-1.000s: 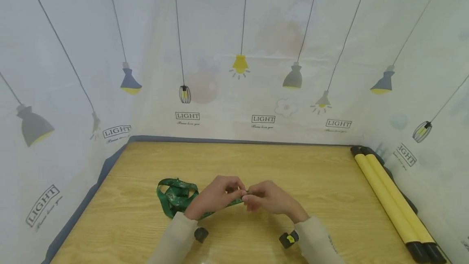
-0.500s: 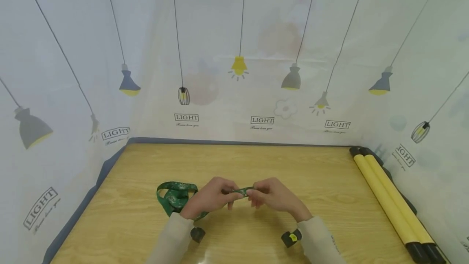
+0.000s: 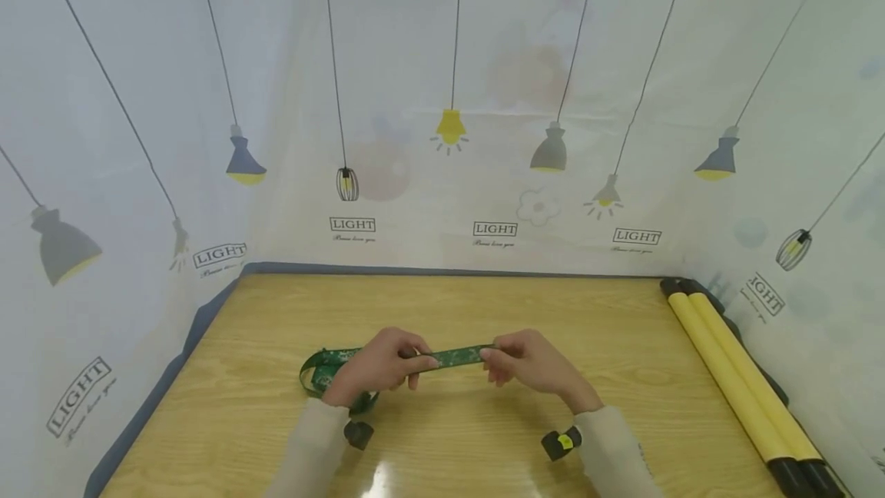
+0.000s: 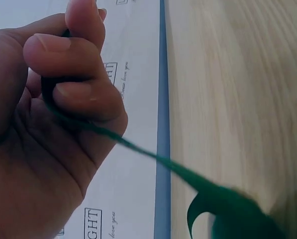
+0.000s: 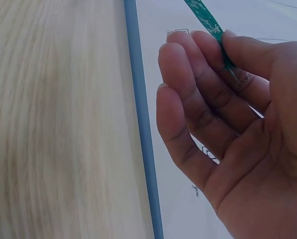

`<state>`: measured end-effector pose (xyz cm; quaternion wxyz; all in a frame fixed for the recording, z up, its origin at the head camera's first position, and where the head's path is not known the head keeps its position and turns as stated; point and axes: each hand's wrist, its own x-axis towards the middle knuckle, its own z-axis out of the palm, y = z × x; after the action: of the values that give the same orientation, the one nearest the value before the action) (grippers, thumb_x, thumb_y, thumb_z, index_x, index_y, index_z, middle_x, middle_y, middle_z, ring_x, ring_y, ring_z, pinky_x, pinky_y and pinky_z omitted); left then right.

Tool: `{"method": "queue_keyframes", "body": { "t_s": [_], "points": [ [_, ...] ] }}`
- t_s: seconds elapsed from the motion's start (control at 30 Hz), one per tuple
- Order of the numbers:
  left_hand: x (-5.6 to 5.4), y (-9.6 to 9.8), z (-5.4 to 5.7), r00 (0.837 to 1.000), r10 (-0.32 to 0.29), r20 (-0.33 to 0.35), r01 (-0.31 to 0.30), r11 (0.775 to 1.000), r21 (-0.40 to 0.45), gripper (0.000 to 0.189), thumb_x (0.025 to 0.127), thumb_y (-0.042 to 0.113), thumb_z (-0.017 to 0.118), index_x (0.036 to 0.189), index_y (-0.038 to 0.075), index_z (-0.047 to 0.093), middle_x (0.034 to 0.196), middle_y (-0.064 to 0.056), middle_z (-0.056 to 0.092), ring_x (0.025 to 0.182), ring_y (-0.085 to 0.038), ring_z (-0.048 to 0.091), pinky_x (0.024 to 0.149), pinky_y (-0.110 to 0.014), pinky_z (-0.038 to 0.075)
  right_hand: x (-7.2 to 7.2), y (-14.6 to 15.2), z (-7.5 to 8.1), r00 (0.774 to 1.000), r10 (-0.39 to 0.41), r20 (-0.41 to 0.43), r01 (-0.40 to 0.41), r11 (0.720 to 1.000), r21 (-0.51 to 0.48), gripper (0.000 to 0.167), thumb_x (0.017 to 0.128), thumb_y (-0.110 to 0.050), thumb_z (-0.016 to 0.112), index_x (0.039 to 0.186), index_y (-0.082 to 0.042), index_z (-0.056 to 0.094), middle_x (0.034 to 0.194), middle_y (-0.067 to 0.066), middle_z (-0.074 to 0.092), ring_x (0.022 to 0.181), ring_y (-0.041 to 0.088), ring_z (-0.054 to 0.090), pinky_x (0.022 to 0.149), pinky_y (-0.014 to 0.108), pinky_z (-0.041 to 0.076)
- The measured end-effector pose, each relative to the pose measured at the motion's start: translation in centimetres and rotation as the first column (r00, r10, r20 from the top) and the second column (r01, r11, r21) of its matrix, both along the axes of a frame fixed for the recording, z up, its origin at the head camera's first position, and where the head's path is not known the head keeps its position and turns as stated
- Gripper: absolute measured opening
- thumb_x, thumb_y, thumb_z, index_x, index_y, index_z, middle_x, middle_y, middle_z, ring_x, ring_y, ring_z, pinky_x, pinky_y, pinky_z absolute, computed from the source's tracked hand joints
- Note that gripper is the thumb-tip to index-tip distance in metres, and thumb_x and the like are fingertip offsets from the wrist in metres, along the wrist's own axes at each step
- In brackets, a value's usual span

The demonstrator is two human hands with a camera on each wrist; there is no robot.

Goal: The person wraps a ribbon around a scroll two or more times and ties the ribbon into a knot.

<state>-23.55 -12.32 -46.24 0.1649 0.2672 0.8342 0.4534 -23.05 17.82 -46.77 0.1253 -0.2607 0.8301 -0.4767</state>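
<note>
A green ribbon (image 3: 459, 357) with a pale printed pattern is stretched between both hands above the table. My left hand (image 3: 386, 360) grips it with curled fingers; in the left wrist view the ribbon (image 4: 133, 145) runs through the fingers and down toward the table. With thumb and index finger my right hand (image 3: 531, 361) pinches the ribbon's end, and a short frayed tip pokes out below the pinch in the right wrist view. The remaining ribbon lies in a loose looped heap (image 3: 325, 369) on the table, partly hidden behind my left hand and wrist.
Two yellow tubes with black ends (image 3: 743, 375) lie along the right edge of the wood-grain table (image 3: 276, 452). White sheeting (image 3: 429, 44) printed with hanging lamps encloses the back and sides. Each wrist carries a small black device (image 3: 561, 443).
The hands began close together and have moved apart, baring a longer straight stretch of ribbon between them. The heap on the left has shifted slightly and its loops look flatter.
</note>
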Motion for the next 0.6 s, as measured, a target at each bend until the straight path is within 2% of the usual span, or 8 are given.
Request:
{"method": "queue_keyframes", "body": {
  "t_s": [0.13,0.27,0.37,0.47,0.6],
  "points": [
    [-0.2,-0.8,0.2,1.0,0.002,-0.007,-0.002,1.0,-0.015,0.022,0.102,0.033,0.066,0.106,0.014,0.076,0.06,0.0,0.067,0.038,-0.017,0.046,0.041,-0.029,0.043,-0.1,0.6,0.1,1.0,-0.008,-0.009,0.008,1.0,-0.001,0.031,0.107,-0.028,0.057,0.091,-0.006,0.072,0.084,0.01,0.075,0.073,0.026,0.072,0.073,0.044,0.061],
    [-0.3,-1.5,0.3,1.0,-0.008,0.016,0.008,1.0,-0.012,0.021,0.102,0.032,0.066,0.107,0.013,0.075,0.06,-0.003,0.067,0.044,-0.044,0.051,0.042,-0.037,0.048,-0.2,1.1,0.2,1.0,-0.021,-0.022,0.021,1.0,0.001,0.032,0.107,-0.029,0.056,0.091,-0.006,0.072,0.084,0.009,0.075,0.073,0.027,0.072,0.071,0.041,0.061],
    [-0.3,-2.0,0.3,0.999,-0.003,0.036,0.003,1.0,-0.019,0.022,0.101,0.032,0.067,0.106,0.013,0.075,0.061,-0.004,0.067,0.053,-0.055,0.052,0.043,-0.037,0.049,-0.3,1.6,0.2,0.999,-0.034,-0.029,0.034,0.999,0.01,0.033,0.107,-0.031,0.057,0.089,-0.007,0.072,0.083,0.008,0.074,0.073,0.026,0.071,0.071,0.04,0.061],
    [-0.4,-2.4,0.3,0.999,0.01,0.05,-0.009,0.999,-0.032,0.02,0.101,0.031,0.068,0.105,0.013,0.076,0.061,-0.004,0.067,0.051,-0.053,0.053,0.044,-0.035,0.049,-0.4,2.0,0.3,0.999,-0.045,-0.026,0.045,0.999,0.008,0.033,0.106,-0.032,0.058,0.089,-0.007,0.071,0.083,0.01,0.074,0.074,0.026,0.071,0.072,0.043,0.061],
    [-0.5,-2.8,0.2,0.999,0.005,0.05,-0.003,0.999,-0.039,0.018,0.1,0.028,0.068,0.104,0.011,0.075,0.063,-0.006,0.069,0.042,-0.033,0.052,0.044,-0.031,0.048,-0.6,2.5,0.6,0.998,-0.058,-0.023,0.058,0.998,-0.002,0.035,0.106,-0.033,0.058,0.089,-0.006,0.071,0.084,0.011,0.074,0.074,0.025,0.072,0.073,0.045,0.061]
  ]
}}
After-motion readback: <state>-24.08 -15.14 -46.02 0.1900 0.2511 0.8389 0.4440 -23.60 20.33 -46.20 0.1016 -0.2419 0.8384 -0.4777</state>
